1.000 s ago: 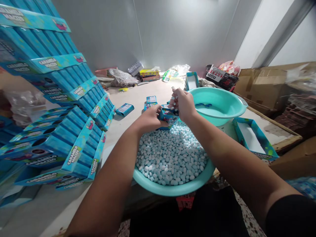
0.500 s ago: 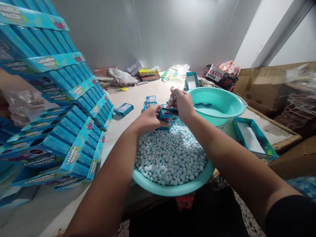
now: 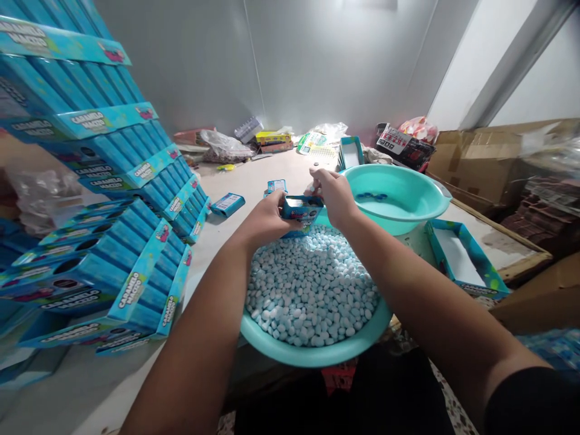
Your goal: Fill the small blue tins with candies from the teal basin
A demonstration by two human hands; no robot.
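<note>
A small blue candy box (image 3: 302,208) is gripped in my left hand (image 3: 266,222), its top end open and facing up. My right hand (image 3: 336,194) is curled closed at the box's right side, with a few pale candies (image 3: 312,188) partly visible at its fingertips. Below both hands, a turquoise basin (image 3: 317,357) holds a heap of white and pale blue candies (image 3: 312,290). Behind the held box stands another small blue box (image 3: 277,185), partly hidden. One more blue box (image 3: 228,204) lies on the table to the left.
Stacked blue display trays (image 3: 149,172) full of boxes rise at the left. A second turquoise basin (image 3: 408,208) with a few dark blue pieces inside stands at right, beside an open blue tray (image 3: 469,260). Cardboard boxes (image 3: 480,160) sit far right; bags and packets line the wall.
The candy box has moved slightly left and its open top now shows more. My right hand has lowered a little beside it, and fewer candies show in its fingers.
</note>
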